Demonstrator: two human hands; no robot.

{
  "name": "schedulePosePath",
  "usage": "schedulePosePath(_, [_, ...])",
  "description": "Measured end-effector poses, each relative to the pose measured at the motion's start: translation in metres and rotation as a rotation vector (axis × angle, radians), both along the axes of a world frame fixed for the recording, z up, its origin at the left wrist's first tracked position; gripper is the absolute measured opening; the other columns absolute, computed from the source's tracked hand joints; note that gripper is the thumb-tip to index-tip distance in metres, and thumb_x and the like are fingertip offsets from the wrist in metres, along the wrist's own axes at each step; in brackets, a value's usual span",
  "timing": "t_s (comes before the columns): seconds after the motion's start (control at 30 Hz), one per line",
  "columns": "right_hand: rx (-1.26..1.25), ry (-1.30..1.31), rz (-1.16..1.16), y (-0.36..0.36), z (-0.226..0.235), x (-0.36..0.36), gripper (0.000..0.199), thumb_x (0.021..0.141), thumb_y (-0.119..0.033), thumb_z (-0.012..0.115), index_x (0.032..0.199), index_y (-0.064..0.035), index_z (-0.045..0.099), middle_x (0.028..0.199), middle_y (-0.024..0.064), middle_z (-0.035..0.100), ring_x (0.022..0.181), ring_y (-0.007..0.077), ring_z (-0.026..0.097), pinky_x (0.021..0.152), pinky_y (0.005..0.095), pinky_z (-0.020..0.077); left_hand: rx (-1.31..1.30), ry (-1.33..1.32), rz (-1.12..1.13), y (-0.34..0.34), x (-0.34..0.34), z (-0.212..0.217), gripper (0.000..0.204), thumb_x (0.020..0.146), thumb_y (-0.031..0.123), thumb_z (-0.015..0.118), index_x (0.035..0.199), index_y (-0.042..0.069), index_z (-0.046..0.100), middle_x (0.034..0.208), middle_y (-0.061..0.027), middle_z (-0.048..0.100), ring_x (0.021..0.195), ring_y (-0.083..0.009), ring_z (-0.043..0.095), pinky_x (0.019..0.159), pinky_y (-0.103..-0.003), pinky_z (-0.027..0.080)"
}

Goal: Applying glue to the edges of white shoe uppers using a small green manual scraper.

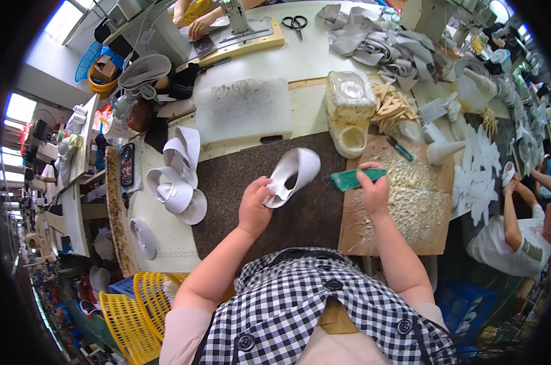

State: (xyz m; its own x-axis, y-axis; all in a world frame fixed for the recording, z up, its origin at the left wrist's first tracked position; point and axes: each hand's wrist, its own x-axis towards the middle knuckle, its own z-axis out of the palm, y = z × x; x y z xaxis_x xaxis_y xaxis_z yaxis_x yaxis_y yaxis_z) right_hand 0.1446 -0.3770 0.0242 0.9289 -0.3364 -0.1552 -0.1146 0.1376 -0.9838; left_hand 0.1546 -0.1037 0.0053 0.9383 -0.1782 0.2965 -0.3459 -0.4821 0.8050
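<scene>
My left hand (255, 205) grips a white shoe upper (294, 173) by its near end and holds it over the dark speckled mat (239, 176). My right hand (374, 190) is closed on a green-handled brush (356, 178), held level just right of the shoe above the wooden board (403, 234). The board is strewn with pale scraps and glue marks.
Several white shoe uppers (175, 176) are stacked at the left of the mat. A clear container (350, 97) and a white pot (352, 139) stand behind the board. Scissors (294, 23), grey fabric pieces (379, 42), yellow baskets (138, 307); other people's hands at the top and right.
</scene>
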Motion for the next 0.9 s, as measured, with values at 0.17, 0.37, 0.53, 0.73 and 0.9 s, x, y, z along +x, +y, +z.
schedulePosePath(0.17, [-0.344, -0.199, -0.203, -0.035, 0.012, 0.035, 0.014, 0.083, -0.01, 0.059, 0.095, -0.0052, 0.053, 0.073, 0.0007, 0.055, 0.063, 0.0071, 0.052, 0.056, 0.022, 0.0424, 0.495, 0.054, -0.063, 0.01, -0.011, 0.009, 0.034, 0.064, -0.008, 0.055, 0.092, 0.011, 0.058, 0.099, -0.0111, 0.047, 0.094, -0.0316, 0.048, 0.082, -0.039, 0.041])
schedulePosePath(0.37, [-0.729, -0.102, -0.081, -0.027, 0.006, 0.063, 0.012, 0.082, -0.01, 0.058, 0.093, -0.0046, 0.057, 0.071, 0.0101, 0.06, 0.059, 0.0193, 0.054, 0.057, 0.028, 0.0428, 0.011, 0.547, 0.024, 0.002, -0.021, -0.011, 0.026, 0.074, 0.002, 0.057, 0.099, 0.001, 0.052, 0.096, -0.0128, 0.048, 0.083, -0.0207, 0.052, 0.074, -0.032, 0.044])
schedulePosePath(0.53, [-0.415, -0.17, -0.202, -0.035, -0.011, 0.063, 0.014, 0.082, -0.01, 0.057, 0.094, -0.0041, 0.053, 0.078, 0.0075, 0.058, 0.065, 0.0158, 0.056, 0.06, 0.0258, 0.0435, -0.067, 0.674, 0.289, -0.011, -0.02, -0.027, 0.023, 0.079, 0.007, 0.061, 0.096, 0.001, 0.047, 0.081, -0.0057, 0.054, 0.07, -0.0142, 0.055, 0.062, -0.026, 0.046])
schedulePosePath(0.73, [0.053, 0.197, -0.112, -0.042, 0.006, 0.036, 0.016, 0.081, -0.007, 0.057, 0.095, -0.0059, 0.048, 0.083, 0.0056, 0.054, 0.071, 0.0124, 0.057, 0.059, 0.024, 0.0498, -0.585, 0.83, 0.395, -0.013, -0.021, -0.034, 0.024, 0.081, 0.006, 0.06, 0.1, -0.001, 0.047, 0.084, -0.0094, 0.059, 0.07, -0.0122, 0.058, 0.057, -0.024, 0.049])
schedulePosePath(0.9, [-0.119, 0.044, 0.401, 0.068, 0.009, 0.021, 0.014, 0.079, -0.005, 0.061, 0.092, -0.0041, 0.055, 0.082, 0.0051, 0.06, 0.074, 0.0133, 0.06, 0.061, 0.0252, 0.0498, -0.655, 0.927, 0.393, -0.013, -0.019, -0.035, 0.017, 0.086, 0.012, 0.054, 0.098, 0.0, 0.053, 0.084, -0.0059, 0.06, 0.069, -0.0124, 0.059, 0.057, -0.025, 0.05])
